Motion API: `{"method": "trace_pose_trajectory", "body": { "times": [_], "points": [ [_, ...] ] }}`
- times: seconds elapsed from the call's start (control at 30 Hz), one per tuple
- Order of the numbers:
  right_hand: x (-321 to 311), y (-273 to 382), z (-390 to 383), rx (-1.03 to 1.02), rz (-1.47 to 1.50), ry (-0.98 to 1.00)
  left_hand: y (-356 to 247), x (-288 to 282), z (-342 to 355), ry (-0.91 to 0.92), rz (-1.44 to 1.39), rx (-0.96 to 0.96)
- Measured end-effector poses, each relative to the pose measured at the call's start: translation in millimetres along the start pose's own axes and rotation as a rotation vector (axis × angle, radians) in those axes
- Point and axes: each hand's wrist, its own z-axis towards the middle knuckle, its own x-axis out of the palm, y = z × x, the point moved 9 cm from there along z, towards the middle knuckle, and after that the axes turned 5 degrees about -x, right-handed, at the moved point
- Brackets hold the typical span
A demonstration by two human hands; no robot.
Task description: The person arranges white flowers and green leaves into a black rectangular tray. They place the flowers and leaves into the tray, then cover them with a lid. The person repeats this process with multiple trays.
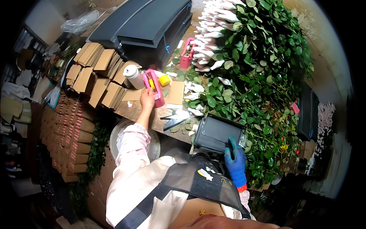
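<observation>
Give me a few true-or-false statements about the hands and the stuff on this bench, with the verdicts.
1. The left hand is at the pink tape dispenser. True.
2. The right hand is bare. False: it wears a blue and green glove.
3. The white bottle is left of the pink tape dispenser. True.
4. The dark tray is nearer the left hand. False: it is nearer the right hand.
5. Leafy stems fill much of the bench's right side. True.

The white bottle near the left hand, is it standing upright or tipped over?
Upright: the white bottle stands with its lid on top, base downward.
</observation>
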Motion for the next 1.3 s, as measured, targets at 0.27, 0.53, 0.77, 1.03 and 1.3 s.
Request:
{"method": "trace_pose_trajectory", "body": {
  "times": [0.27,0.53,0.77,1.03,1.3],
  "points": [
    [-17.8,-13.8,-13.5,0.101,0.030,-0.085,-15.8,-1.9,-64.0,0.120,0.572,0.171],
    [-24.9,-21.1,-8.5,0.046,0.012,-0.107,-126.8,48.0,-177.9,0.711,0.165,0.256],
    [-25.2,3.9,8.0,-0.039,0.042,-0.047,-180.3,115.0,-286.1,0.741,0.635,0.639],
    [-17.1,0.3,8.7,-0.016,0.060,-0.022,-116.8,32.3,-206.7,0.751,0.316,0.247],
    [43.9,59.1,59.3,-0.240,0.222,0.188,46.8,16.0,-13.6,0.273,-0.266,-0.318]
  ]
}}
